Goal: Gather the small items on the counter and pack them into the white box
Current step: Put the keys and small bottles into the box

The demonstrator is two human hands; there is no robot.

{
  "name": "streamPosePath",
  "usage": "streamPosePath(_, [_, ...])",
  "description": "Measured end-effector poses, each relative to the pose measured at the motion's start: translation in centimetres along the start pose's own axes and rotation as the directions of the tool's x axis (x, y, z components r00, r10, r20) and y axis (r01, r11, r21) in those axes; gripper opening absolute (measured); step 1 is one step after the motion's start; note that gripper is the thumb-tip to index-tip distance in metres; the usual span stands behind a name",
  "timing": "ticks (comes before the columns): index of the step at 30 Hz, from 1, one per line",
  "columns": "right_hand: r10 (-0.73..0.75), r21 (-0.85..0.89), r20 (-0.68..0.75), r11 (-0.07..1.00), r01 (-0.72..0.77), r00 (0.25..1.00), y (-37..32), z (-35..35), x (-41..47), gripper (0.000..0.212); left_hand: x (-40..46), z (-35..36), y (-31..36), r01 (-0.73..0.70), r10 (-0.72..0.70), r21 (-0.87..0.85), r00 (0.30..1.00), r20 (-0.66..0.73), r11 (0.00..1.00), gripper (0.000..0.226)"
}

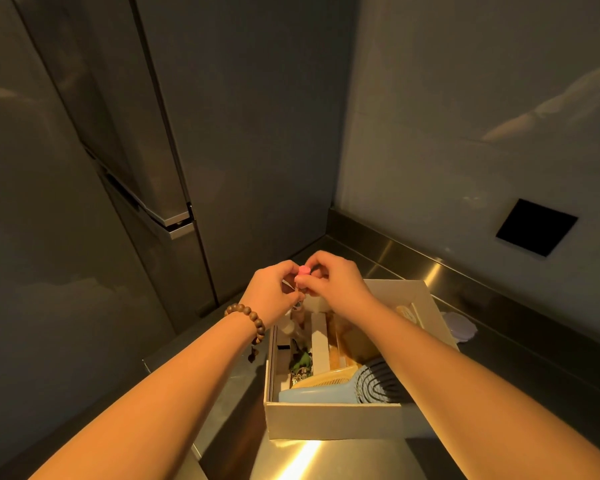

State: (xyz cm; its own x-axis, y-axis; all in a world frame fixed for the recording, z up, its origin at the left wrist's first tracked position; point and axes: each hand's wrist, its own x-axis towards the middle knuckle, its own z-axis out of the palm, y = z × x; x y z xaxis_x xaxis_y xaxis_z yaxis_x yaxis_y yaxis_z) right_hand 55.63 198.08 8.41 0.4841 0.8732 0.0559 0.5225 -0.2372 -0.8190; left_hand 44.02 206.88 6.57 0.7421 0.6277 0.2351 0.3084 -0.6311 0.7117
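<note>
**White box on the steel counter, both hands pinching a small pink item above its far end**

White box sits open on the metal counter, its near wall facing the camera and its far end reaching toward the corner where the counter meets the wall. Inside the box, against the near wall, lies a blue hairbrush with a dark ribbed head, and a pale yellow comb rests just behind it. Toward the box's left wall there is a small green object — too cluttered to identify — and a white upright divider or carton runs lengthwise down the box's middle. Further contents at the far end are hidden by the arms.

Above the far-left part of the box, the two hands meet. The left hand has its fingers curled in, thumb and fingertips pinched together on something small; the right hand is likewise closed into a pinch, fingers bent. Between the two pinches sits a small pink item with a rounded top. Both hands appear to touch it — which hand carries its weight cannot be told. Something pale hangs below the hands toward the box, blurred.

The left wrist wears a bracelet of brown wooden beads.

Just beyond the box's right wall, a pale lilac round object lies on the counter. Farther right of the box, a black square plate is set in the light wall. Left of the box stand tall dark cabinet fronts with a metal handle.
</note>
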Motion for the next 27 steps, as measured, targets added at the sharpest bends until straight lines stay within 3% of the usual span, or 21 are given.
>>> streamPosePath(3, [0.015, -0.018, -0.035, 1.0, -0.015, 0.999, 0.8, 0.3, 0.1, 0.012, -0.3, 0.2, -0.3, 0.02, -0.02, 0.001, 1.0, -0.015, 1.0, 0.027])
streamPosePath(9, [0.12, -0.085, -0.04, 0.989, -0.123, 0.992, 4.9, 1.7, 0.7, 0.007, -1.3, 0.1, -2.9, 0.067, -0.069, 0.112, 0.998, 0.01, 0.991, 0.066])
streamPosePath(13, [0.116, -0.087, -0.056, 0.989, -0.12, 0.992, 6.3, 3.4, 1.3, 0.009, -2.3, 1.3, -4.2, 0.104, -0.118, 0.156, 0.99, 0.081, 0.982, 0.082])
streamPosePath(18, [0.097, -0.146, -0.043, 0.984, -0.102, 0.994, 6.8, 4.5, 1.9, 0.006, -2.5, 2.1, -5.0, 0.112, -0.119, 0.142, 0.992, 0.044, 0.984, 0.083])
streamPosePath(27, [0.223, -0.179, -0.081, 0.956, -0.234, 0.972, 7.9, 6.0, 1.7, 0.011, -2.6, 2.3, -5.3, 0.116, -0.12, 0.123, 0.992, 0.027, 0.986, 0.082])
